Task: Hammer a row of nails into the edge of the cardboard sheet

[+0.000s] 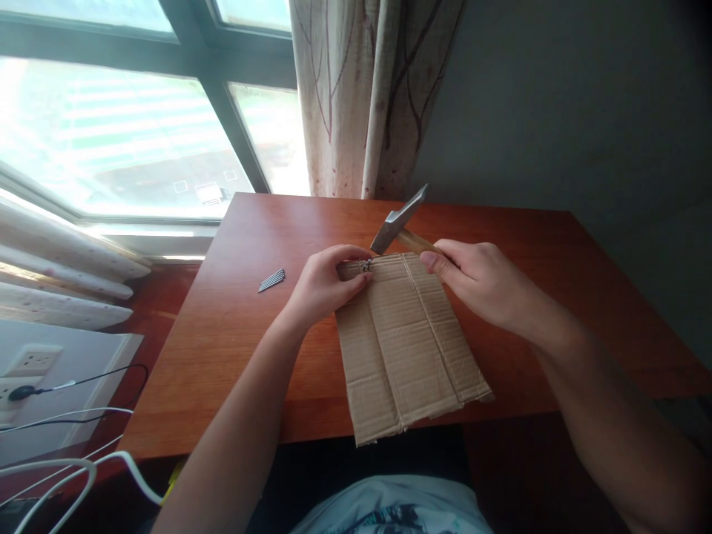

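Corrugated cardboard point(411, 334) reaches the near edge of the surface point(228, 356), its far end pinched in the left hand point(328, 282), seemingly for steadiness; nails point(272, 279) lie leftward, perhaps for easy reach. The right hand point(475, 278) wraps the wooden-handled hammer point(397, 224) in a closed grip.

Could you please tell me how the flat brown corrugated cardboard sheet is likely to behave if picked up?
The flat brown corrugated cardboard sheet is probably light for its size, as it looks thin. It may fold readily along the long creases running down it. Its ragged near edge might tear or fray more easily.
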A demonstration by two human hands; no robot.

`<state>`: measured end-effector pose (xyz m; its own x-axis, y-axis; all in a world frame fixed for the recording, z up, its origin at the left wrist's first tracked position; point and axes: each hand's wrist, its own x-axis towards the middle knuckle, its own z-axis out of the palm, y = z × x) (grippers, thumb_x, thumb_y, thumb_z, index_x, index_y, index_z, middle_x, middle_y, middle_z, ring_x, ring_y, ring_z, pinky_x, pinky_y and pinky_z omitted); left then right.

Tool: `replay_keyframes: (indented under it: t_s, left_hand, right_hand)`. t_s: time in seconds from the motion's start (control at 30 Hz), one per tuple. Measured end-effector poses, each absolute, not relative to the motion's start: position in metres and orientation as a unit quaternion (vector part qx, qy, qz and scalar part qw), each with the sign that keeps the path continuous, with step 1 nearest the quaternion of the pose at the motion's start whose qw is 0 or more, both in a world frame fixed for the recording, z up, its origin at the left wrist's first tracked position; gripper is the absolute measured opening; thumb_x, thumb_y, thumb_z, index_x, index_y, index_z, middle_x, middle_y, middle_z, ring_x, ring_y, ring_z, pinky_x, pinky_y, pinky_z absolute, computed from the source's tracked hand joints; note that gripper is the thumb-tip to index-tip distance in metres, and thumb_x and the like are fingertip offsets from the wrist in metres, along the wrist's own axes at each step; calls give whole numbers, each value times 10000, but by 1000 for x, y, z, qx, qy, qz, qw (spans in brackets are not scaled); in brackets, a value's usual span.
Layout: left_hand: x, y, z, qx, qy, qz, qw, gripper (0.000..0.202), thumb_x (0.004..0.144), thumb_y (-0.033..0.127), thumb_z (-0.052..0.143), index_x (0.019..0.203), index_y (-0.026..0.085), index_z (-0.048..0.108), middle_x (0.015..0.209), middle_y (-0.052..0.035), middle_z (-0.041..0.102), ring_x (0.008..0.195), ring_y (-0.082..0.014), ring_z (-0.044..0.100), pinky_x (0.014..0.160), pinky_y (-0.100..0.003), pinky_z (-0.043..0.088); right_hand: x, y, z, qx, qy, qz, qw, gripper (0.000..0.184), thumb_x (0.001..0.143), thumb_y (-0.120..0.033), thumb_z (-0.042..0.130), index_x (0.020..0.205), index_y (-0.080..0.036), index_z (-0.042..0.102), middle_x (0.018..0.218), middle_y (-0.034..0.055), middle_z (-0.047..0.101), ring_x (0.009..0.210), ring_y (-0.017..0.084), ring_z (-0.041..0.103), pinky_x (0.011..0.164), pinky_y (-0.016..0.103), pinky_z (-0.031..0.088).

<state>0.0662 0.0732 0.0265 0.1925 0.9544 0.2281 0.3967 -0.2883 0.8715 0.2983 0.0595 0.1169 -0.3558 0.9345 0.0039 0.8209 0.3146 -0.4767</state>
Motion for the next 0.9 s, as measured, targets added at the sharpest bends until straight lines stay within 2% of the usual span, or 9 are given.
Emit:
replay_keyframes:
  t_s: [0.13,0.33,0.9]
  left_hand:
    - [64,74,28,691,478,400,366,246,763,228,695,998,171,738,951,-44,750,872,-195,682,805,-299,543]
    - [64,75,27,693,497,372,366,207,764,281,691,929,157,709,837,-17,710,746,-163,630,660,-251,481]
    - [61,76,23,690,483,363,398,223,782,295,682,958,165,723,861,-25,715,763,-169,627,669,-253,485]
  right_hand:
    - [300,59,116,-547,-799,205,143,430,1004,-451,442,649,-212,394,566,-43,422,524,107,378,543,291,252]
    - [294,58,114,-541,-801,216,139,434,1002,-475,445,660,-211,399,569,-40,438,524,108,398,537,288,248]
    - [292,57,108,-546,-804,214,104,418,999,-485,427,680,-215,422,596,-25,505,541,122,430,548,291,251]
